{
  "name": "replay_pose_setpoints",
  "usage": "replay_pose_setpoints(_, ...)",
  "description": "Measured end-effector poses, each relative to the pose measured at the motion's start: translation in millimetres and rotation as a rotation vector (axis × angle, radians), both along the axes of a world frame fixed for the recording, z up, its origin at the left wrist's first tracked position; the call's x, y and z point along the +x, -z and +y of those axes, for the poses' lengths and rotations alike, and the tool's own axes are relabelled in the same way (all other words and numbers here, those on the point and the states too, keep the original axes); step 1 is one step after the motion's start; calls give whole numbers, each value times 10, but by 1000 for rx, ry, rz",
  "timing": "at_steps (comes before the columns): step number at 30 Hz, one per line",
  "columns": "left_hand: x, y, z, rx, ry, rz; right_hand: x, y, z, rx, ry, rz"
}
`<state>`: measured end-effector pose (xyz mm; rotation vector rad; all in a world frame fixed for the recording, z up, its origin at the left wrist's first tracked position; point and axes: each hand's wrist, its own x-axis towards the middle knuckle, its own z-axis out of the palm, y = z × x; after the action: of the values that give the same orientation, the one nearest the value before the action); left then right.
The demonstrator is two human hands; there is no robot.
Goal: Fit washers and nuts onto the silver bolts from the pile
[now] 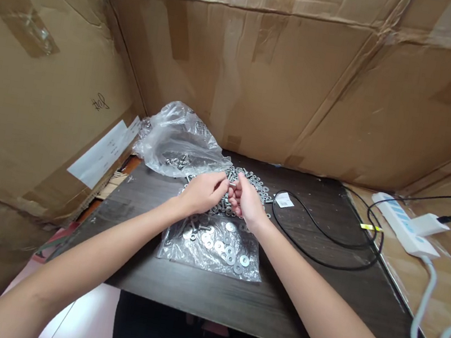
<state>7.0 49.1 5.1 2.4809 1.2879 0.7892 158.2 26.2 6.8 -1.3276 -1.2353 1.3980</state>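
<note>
Pinching a slim silver metal fastener point(232, 184), the nearly closed left hand point(205, 191) and right hand point(247, 201) hold something probably light, rigid and slick, best gripped at opposite ends.

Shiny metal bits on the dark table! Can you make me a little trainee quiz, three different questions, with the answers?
1. True or false: the long white plastic power strip is to the right of the pile of small silver metal parts.
2. Which is nearer the crumpled clear plastic bag: the left hand or the right hand?
3. What is the brown wall behind the dark wood-look table made of? a) brick; b) cardboard; c) glass.

Key: 1 true; 2 the left hand; 3 b, cardboard.
</note>
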Motion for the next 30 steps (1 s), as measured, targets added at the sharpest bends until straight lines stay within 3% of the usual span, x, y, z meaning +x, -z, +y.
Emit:
replay_pose_setpoints(2, -208, -31, 100, 83, -110, 127, 67, 25, -65, 282, 25, -263)
replay_pose_setpoints(4, -459, -60, 237, 121, -298, 221, 167, 72, -129, 507, 91, -582)
replay_pose_setpoints(7, -796, -62, 449, 85, -580, 259, 305, 174, -171, 591, 143, -854)
replay_pose_setpoints(10, -973, -2, 577, 46, -672, 256, 363, 270, -153, 703, 157, -922)
replay_pose_setpoints(14, -1023, 100, 617, 50, -646, 248, 367, 334, -131, 845, 79, -885)
replay_pose_setpoints(23, -1211, 132, 559, 66, -490, 165, 489, 380, -131, 875, 63, -863)
replay_pose_setpoints(30, -1162, 81, 463, 154, -102, 7, 427, 320, -202, 1017, -110, -831)
